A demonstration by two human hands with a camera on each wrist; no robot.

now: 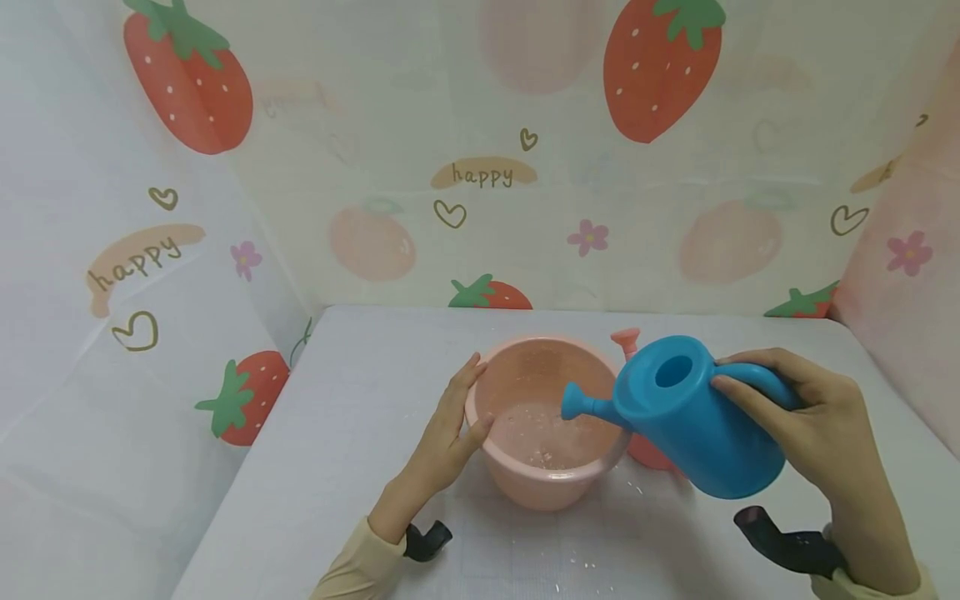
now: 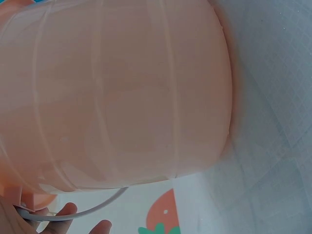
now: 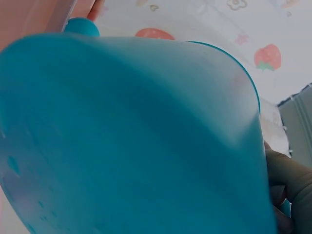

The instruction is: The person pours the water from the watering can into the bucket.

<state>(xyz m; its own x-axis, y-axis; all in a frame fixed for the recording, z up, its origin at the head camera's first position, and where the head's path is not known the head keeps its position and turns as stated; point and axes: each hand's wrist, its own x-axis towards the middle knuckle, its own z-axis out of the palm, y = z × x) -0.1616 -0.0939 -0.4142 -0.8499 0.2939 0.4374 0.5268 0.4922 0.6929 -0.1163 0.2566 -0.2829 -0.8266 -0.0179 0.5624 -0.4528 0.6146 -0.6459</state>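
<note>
A pink plastic bucket (image 1: 536,492) stands upright on the table, with a little clear liquid visible on its bottom. My left hand (image 1: 448,429) holds its left rim, thumb over the edge and fingers along the outside. A grey wire handle (image 2: 97,208) hangs by those fingers in the left wrist view. My right hand (image 1: 813,412) grips the handle of a blue watering can (image 1: 712,442). The can is tilted toward the bucket, its spout (image 1: 579,402) above the opening. No stream from the spout can be made out. In the right wrist view the can's body (image 3: 136,136) hides most else.
Behind the blue can, a coral-pink object with a flared spout (image 1: 626,340) is mostly hidden, close to the bucket's right side. Water drops dot the white table (image 1: 555,567) in front. A patterned sheet (image 1: 637,225) rises along the table's back.
</note>
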